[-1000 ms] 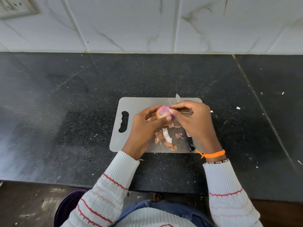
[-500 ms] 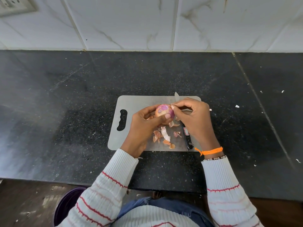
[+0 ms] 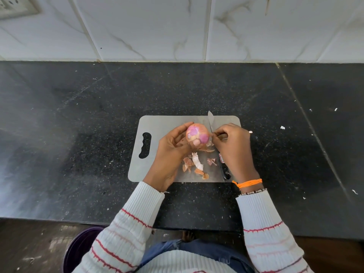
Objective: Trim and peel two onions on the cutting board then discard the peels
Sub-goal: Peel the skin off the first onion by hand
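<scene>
A partly peeled onion [image 3: 198, 133], pink with patches of tan skin, is held above the grey cutting board [image 3: 163, 125]. My left hand [image 3: 173, 148] grips it from the left, thumb on its front. My right hand [image 3: 233, 146] is just right of the onion, fingers curled, pinching a strip of tan skin at the onion's right side. Several loose peels [image 3: 194, 164] lie on the board below the onion. A knife lies on the board under my right hand: its blade tip [image 3: 210, 120] points away, its black handle [image 3: 224, 171] toward me. No second onion is in view.
The board sits on a black stone counter [image 3: 78, 134] backed by a white tiled wall [image 3: 177, 28]. A purple bin [image 3: 78, 251] stands on the floor at lower left, below the counter edge. Small white scraps [image 3: 282, 127] dot the counter at right.
The onion has turned in my left hand, showing more pink flesh. My right hand has drawn a little rightward from the onion, pulling skin with it.
</scene>
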The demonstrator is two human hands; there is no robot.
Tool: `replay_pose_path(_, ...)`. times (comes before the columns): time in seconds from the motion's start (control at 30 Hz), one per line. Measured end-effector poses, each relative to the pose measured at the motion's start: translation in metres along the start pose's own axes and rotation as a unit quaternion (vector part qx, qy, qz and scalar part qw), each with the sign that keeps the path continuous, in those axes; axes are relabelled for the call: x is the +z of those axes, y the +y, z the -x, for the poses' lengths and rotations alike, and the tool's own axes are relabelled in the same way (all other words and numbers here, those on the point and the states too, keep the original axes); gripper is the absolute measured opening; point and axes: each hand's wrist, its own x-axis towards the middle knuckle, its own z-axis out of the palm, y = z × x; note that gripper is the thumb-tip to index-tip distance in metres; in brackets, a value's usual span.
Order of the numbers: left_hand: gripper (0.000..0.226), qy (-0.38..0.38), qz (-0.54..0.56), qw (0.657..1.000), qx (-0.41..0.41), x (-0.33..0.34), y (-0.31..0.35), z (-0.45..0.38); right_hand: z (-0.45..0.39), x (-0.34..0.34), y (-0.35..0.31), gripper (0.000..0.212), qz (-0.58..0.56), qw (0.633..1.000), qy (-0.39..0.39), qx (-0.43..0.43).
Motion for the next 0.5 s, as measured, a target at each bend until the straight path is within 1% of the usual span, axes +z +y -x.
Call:
replay_pose_path(0.13, 0.052, -0.008, 0.016, 1.0, 0.007, -0.003, 0.003, 0.001, 0.0, 0.005, -0.004, 0.007, 0.059, 0.998, -0.005, -0.011)
replay_pose_path(0.2, 0.05, -0.005, 0.039, 0.999, 0.013, -0.005, 0.008, 0.001, 0.001, 0.006, -0.001, 0.008, 0.066, 0.998, -0.012, -0.007)
replay_pose_path(0.3, 0.046, 0.018, 0.019, 0.999, 0.021, -0.009, 0.014, 0.0, 0.001, 0.004, -0.003, 0.003, -0.003, 1.0, -0.01, 0.005)
replay_pose_path(0.37, 0.041, 0.035, 0.002, 0.999, 0.012, -0.01, 0.013, -0.001, 0.001, 0.002, -0.01, 0.007, -0.042, 0.999, 0.008, 0.005)
replay_pose_path(0.43, 0.04, 0.051, -0.013, 0.999, 0.0, -0.011, 0.01, -0.002, 0.0, 0.001, -0.016, 0.012, -0.053, 0.998, 0.024, -0.013)
replay_pose_path(0.5, 0.041, 0.062, -0.005, 0.998, -0.017, -0.012, 0.007, -0.002, -0.001, -0.002, -0.022, 0.015, -0.091, 0.995, 0.027, -0.019)
